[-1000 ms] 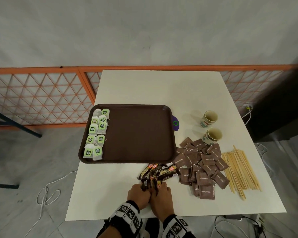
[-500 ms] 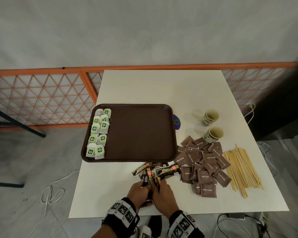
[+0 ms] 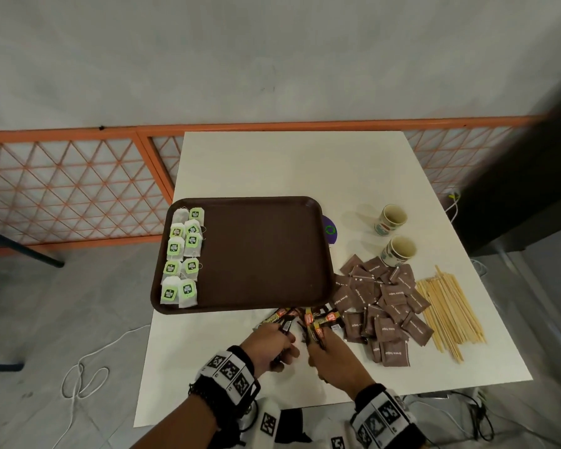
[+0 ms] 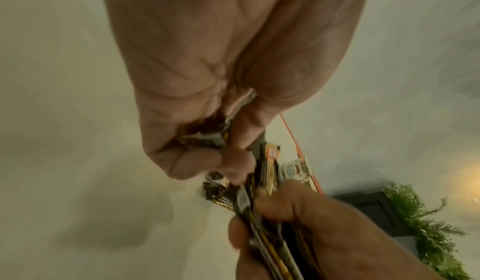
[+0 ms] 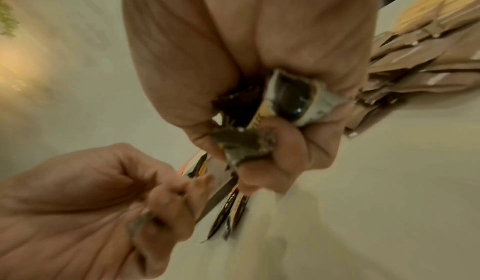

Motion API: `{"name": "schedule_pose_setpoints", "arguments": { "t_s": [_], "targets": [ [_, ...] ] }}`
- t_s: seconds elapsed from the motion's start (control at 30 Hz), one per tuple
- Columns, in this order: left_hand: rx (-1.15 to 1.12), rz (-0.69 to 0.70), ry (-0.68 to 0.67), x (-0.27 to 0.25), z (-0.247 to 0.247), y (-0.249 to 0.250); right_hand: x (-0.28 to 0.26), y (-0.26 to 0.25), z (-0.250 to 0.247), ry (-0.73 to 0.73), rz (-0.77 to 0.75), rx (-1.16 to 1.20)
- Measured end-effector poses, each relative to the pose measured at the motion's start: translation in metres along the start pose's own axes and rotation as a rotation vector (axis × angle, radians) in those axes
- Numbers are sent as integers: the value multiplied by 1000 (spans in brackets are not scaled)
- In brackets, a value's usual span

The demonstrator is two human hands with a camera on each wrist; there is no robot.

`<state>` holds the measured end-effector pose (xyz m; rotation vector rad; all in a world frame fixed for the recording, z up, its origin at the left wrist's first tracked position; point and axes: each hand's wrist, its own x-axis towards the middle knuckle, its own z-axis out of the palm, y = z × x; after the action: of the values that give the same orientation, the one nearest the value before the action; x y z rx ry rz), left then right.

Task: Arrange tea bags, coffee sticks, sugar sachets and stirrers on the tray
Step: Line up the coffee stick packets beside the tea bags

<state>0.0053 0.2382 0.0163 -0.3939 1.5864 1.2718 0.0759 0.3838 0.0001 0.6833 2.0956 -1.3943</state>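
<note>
- Two hands, both busy with the coffee sticks (image 3: 305, 319) – the bunch sits at the near edge of the brown tray (image 3: 263, 254), just off it, on the white table (image 3: 292, 163).
- The left hand (image 3: 268, 346) has its fingers curled around a few sticks; the left wrist view shows crumpled wrapper ends poking out of the fist (image 4: 207, 138).
- The right hand (image 3: 332, 358) is clamped on its own bundle, fingers wrapped tight, with the dark-and-gold sticks (image 5: 233, 204) fanning out below the knuckles in the right wrist view.
- The hands are right beside each other, knuckles nearly touching. Can't tell how many sticks each one has – too blurry.
- Tea bags (image 3: 183, 254) with green tags lie in two rough columns along the tray's left side. The rest of the tray floor is bare brown.
- Brown sugar sachets (image 3: 379, 303) are heaped in a loose pile on the table just right of the sticks, some overlapping.
- Wooden stirrers (image 3: 447, 309) lie in a flat, roughly parallel bundle right of the sachets, touching the pile's edge.
- Two paper cups (image 3: 392, 218) stand upright behind the sachets, one nearer than the other.
- A purple disc with a green mark (image 3: 330, 230) peeks out from under the tray's right rim.
- An orange lattice fence (image 3: 72, 189) runs behind the table.
</note>
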Motion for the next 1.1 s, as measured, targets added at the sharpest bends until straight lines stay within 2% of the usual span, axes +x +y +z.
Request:
{"name": "schedule_pose_setpoints", "arguments": {
  "t_s": [0.13, 0.27, 0.33, 0.47, 0.67, 0.77, 0.93, 1.1],
  "targets": [
    [-13, -66, 27, 6, -24, 7, -16, -7, -3, -123, 103, 123],
    [-111, -17, -71, 0, -43, 17, -19, -37, 8, -144, 55, 220],
    [-179, 10, -121, -5, -46, 23, -10, -58, 25, -92, -51, 143],
    [-546, -35, -30, 0, -65, 36, 15, -99, 69, 13, -259, -75],
    [-806, -63, 27, -2, -117, 61, 37, -153, 102, 85, -327, -272],
    [-909, -74, -19, -6, -133, 73, 43, -169, 104, 90, -329, -224],
    [-971, -71, -59, -12, -147, 84, 44, -170, 92, 39, -425, -34],
    [-1210, 6, 63, 1, -146, 91, 48, -176, 79, 2, -470, 42]
  ]
}}
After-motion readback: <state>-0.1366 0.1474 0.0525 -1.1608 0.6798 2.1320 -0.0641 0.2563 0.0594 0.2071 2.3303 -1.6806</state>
